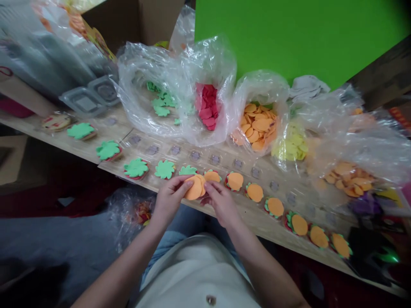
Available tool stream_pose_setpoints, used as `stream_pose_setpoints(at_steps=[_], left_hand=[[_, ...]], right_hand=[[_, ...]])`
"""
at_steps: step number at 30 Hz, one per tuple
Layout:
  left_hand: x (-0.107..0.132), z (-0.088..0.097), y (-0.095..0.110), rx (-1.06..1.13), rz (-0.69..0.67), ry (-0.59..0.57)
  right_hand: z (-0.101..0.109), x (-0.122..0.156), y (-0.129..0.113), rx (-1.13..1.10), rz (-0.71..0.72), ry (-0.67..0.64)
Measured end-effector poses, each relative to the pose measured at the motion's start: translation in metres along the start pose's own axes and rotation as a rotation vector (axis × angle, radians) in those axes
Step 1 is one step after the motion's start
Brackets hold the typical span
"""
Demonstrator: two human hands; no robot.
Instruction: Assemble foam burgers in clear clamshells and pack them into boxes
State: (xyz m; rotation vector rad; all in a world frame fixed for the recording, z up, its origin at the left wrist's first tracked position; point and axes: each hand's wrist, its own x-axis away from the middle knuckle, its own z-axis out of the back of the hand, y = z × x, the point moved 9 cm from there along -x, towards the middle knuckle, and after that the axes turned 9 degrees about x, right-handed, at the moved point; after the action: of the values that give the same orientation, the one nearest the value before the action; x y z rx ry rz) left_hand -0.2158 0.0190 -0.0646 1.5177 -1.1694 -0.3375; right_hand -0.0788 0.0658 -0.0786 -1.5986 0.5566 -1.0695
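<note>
Along the edge of the wooden board [257,218], your left hand [170,199] and right hand [221,203] meet on orange foam discs [195,187], apparently two overlapping, though your fingers partly hide them. Your left fingers [180,182] lie together on the discs' left side, while your right fingertips [208,187] press together at their right edge. Just beside your right hand runs a row of orange-topped stacks [255,192]; green-topped stacks [136,167] sit left of your hands. Beyond them, clear plastic bags [212,60] hold red foam pieces [207,107], loose orange discs [257,124] and green leaf shapes [162,102].
</note>
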Motion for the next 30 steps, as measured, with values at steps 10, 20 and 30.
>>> stream_pose_setpoints(at_steps=[10, 20, 30], left_hand=[[0.014, 0.023, 0.022, -0.002, -0.272, 0.178], [-0.017, 0.06, -0.014, 0.412, 0.04, 0.208], [-0.007, 0.059, 0.011, -0.672, -0.117, -0.122]], right_hand=[[-0.018, -0.013, -0.012, -0.156, 0.02, 0.116], [0.03, -0.023, -0.023, 0.234, 0.078, 0.296], [-0.039, -0.08, -0.031, 0.923, 0.363, -0.035]])
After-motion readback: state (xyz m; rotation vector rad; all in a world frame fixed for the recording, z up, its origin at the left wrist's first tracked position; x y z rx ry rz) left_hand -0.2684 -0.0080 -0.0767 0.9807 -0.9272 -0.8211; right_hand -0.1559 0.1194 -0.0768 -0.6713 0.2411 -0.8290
